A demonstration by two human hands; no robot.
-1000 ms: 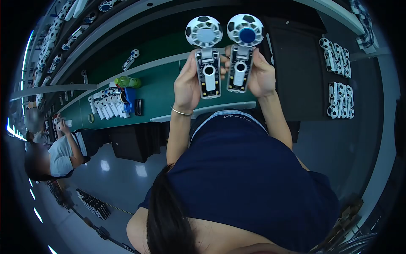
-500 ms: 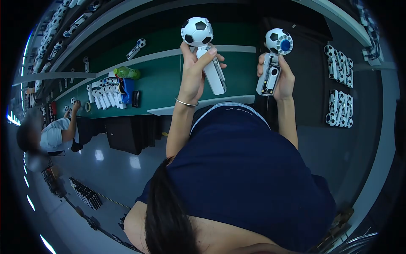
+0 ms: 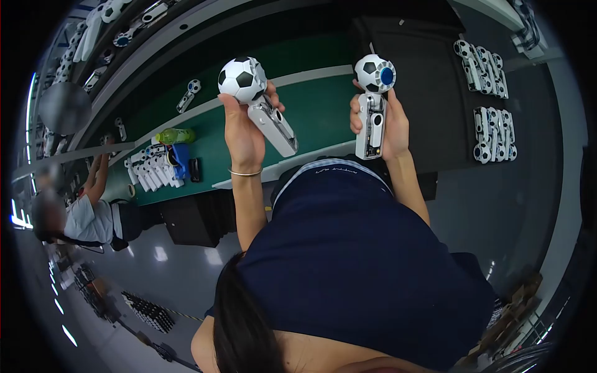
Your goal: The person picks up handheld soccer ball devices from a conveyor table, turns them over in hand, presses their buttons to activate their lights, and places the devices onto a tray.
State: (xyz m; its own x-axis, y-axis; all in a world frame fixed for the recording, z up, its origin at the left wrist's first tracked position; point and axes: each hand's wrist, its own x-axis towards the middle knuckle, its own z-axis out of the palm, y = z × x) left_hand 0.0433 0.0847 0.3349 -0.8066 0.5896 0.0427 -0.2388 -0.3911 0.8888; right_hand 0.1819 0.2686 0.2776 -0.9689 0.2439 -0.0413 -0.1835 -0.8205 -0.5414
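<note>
In my left hand is a white handheld device with a black-and-white soccer-ball head. Its handle tilts down to the right, its open side partly showing; my fingers are closed around its neck. My right hand grips a second such device by its handle, which hangs nearly upright with inner parts and a small circuit board exposed. A blue round disc sits on the side of that one's ball head. The two devices are apart, both held above the bench's front edge.
On the green bench to the left lie a row of white devices, a blue holder and a green bottle. Another device lies farther back. Two groups of devices rest on the dark surface at right. A co-worker stands far left.
My left hand has moved left and down, and its device has turned so more of the handle's open side shows. My right hand has shifted slightly left and down in view. The co-worker's arms are now raised.
</note>
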